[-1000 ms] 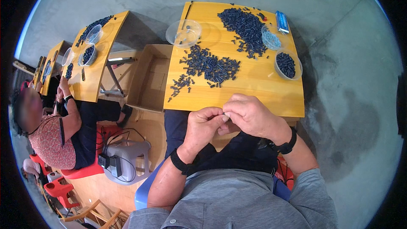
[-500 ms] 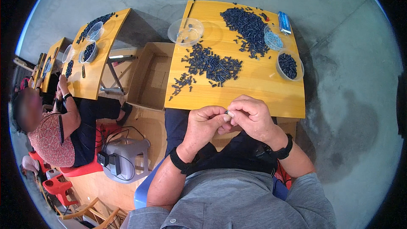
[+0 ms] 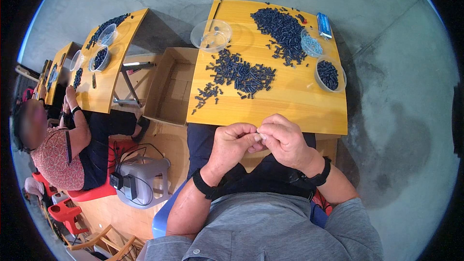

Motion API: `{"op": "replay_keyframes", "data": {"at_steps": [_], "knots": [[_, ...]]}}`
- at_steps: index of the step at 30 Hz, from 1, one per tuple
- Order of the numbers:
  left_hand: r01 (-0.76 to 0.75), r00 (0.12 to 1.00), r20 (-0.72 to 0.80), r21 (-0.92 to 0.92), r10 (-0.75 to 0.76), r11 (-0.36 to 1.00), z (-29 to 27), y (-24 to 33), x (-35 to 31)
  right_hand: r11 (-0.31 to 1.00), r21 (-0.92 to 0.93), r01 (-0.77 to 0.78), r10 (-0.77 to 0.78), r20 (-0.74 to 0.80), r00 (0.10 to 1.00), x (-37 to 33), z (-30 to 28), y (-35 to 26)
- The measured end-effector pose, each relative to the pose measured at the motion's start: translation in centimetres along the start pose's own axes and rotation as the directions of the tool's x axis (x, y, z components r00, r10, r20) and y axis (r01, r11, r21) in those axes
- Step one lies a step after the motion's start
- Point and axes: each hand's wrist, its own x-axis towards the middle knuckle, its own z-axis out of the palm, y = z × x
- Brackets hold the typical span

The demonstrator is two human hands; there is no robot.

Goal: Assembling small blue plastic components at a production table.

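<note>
the left hand [image 3: 227, 147] and right hand [image 3: 287, 145] meet at the yellow table's [image 3: 309, 108] near edge.
thumbs and fingers pinch a small piece [image 3: 259, 133] between them, so covered i can't tell its long axis; from that grip, the nearer dark pile [image 3: 244, 75] lies toward half past eleven, the filled bowl [image 3: 345, 79] between one and two, closer to the right hand.

Fingertips of the left hand [image 3: 229, 148] and right hand [image 3: 288, 143] hide most of a small piece [image 3: 260, 134]; kind undeterminable. I find a co-worker's head [image 3: 31, 126] blurred, and the grey shirt [image 3: 270, 227] cut off by the lower edge.
</note>
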Motion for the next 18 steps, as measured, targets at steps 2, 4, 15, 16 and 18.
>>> {"op": "replay_keyframes", "data": {"at_steps": [2,4,15,16,18], "knots": [[0.007,1.0,-0.023,-0.018,-0.007,1.0,0.1,-0.1,-0.1,1.0,0.001,-0.019,0.019,-0.01,1.0,-0.2,0.1,0.2],[0.006,1.0,-0.014,-0.03,-0.007,1.0,-0.1,-0.7,0.0,1.0,0.008,-0.006,0.007,-0.036,0.999,-0.8,0.8,0.1],[0.044,0.999,0.019,-0.072,-0.043,0.996,-0.3,-2.1,0.4,0.75,0.264,-0.606,0.607,0.089,0.79,0.2,0.7,4.7],[0.049,0.999,0.015,-0.063,-0.048,0.997,-0.3,-2.3,0.4,0.753,0.265,-0.603,0.604,0.089,0.792,0.4,1.1,6.9],[0.053,0.999,0.018,-0.051,-0.052,0.997,-0.3,-2.6,0.5,0.927,-0.192,-0.323,0.313,-0.085,0.946,0.9,1.9,10.7]]}}
